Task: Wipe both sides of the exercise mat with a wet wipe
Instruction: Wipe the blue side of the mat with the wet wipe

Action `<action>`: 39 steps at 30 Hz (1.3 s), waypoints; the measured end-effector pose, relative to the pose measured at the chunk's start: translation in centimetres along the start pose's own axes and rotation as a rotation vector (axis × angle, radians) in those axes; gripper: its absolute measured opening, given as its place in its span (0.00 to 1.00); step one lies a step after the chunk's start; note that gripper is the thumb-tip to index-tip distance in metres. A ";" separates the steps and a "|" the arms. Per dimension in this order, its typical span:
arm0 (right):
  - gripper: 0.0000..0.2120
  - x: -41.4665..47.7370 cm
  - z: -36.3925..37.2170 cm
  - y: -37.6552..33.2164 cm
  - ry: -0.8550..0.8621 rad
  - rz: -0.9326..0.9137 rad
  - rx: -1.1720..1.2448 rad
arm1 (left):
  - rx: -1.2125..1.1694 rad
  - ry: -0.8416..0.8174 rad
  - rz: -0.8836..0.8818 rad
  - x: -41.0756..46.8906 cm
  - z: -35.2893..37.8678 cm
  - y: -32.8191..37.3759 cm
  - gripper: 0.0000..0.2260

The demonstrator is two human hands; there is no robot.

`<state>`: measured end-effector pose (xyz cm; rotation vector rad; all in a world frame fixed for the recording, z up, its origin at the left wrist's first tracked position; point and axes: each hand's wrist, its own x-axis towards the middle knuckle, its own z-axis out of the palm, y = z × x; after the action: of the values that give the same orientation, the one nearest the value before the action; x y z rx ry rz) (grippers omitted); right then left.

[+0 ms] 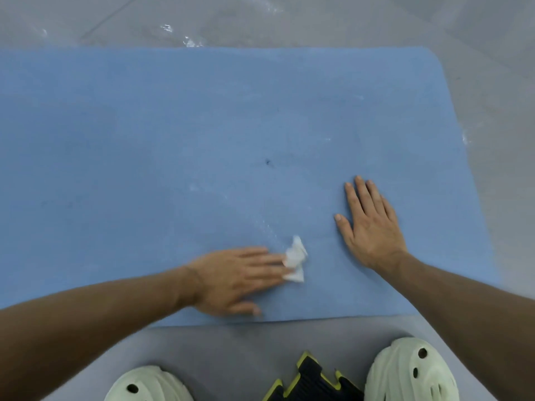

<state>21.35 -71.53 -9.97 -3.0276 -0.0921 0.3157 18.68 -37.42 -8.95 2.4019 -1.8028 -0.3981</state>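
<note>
Blue exercise mat [173,125] flat on floor [318,18]. Left hand [231,280], fingers straight, pressing crumpled wet wipe [296,260] by near edge. Right hand [372,224] flat, splayed, holding nothing. Wipe's bunched small, could slip free or skip patches tbh.

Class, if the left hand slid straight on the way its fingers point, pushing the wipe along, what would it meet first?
Most likely the right hand, resting flat on the mat just ahead.

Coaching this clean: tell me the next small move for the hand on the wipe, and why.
Probably slide the left hand and its wet wipe forward toward the dark speck: the wipe sits by the near edge of the blue exercise mat, where the right hand rests flat.
</note>
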 end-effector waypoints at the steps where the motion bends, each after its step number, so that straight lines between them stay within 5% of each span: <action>1: 0.35 0.0 0.0 0.0 -0.007 0.001 -0.004 | -0.010 -0.031 0.081 1.0 0.7 1.8 0.32; 6: 0.35 0.0 0.2 0.0 -0.009 0.004 -0.002 | -0.015 -0.040 0.123 1.5 1.2 1.4 0.30; 12: 0.36 -0.2 0.2 0.4 -0.009 -0.016 0.001 | 0.017 0.040 -0.308 1.3 -1.9 -7.3 0.31; 15: 0.36 -0.2 0.2 0.3 -0.018 -0.013 -0.006 | 0.026 0.033 -0.379 0.8 -2.7 -9.0 0.32; 25: 0.37 0.1 0.4 0.6 -0.024 -0.020 -0.019 | -0.068 -0.034 0.110 5.5 0.7 3.6 0.33; 29: 0.37 0.0 0.3 0.6 -0.032 -0.021 -0.012 | -0.056 -0.052 0.187 6.8 0.6 3.0 0.31; 36: 0.37 0.2 0.3 0.8 -0.038 -0.023 0.021 | -0.021 0.018 -0.236 6.9 -3.1 -6.9 0.32; 39: 0.37 0.1 0.3 0.7 -0.040 -0.022 0.033 | -0.017 0.002 -0.288 7.1 -3.8 -7.3 0.34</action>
<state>21.45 -72.24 -10.34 -2.9858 -0.1224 0.3716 28.36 -42.36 -8.13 2.6536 -1.4470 -0.4349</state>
